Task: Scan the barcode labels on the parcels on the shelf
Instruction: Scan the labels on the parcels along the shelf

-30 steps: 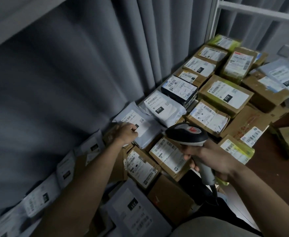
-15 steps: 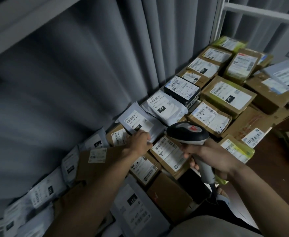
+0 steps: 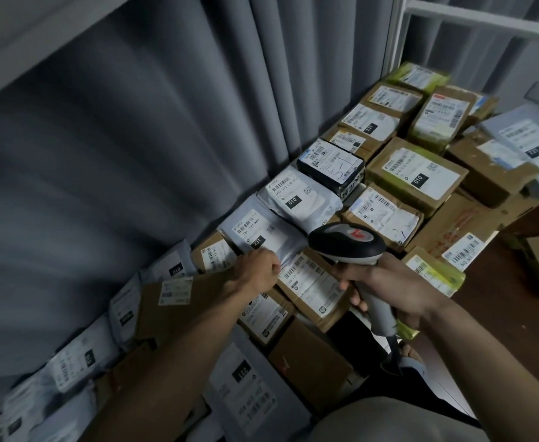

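Grey mailer (image 3: pixel 262 231) lies among cardboard parcels (image 3: pixel 415 173) along the curtain (image 3: pixel 134 138); the left hand (image 3: pixel 257 271) pinches its near edge, while the right hand (image 3: pixel 386 288) grips a scanner (image 3: pixel 346 242) above a labelled box (image 3: pixel 313 285)

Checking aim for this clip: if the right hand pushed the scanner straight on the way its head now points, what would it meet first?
Probably the brown parcel lying just below and ahead of the scanner held by the right hand; the left hand is beside that line. Depth is unclear from one view.
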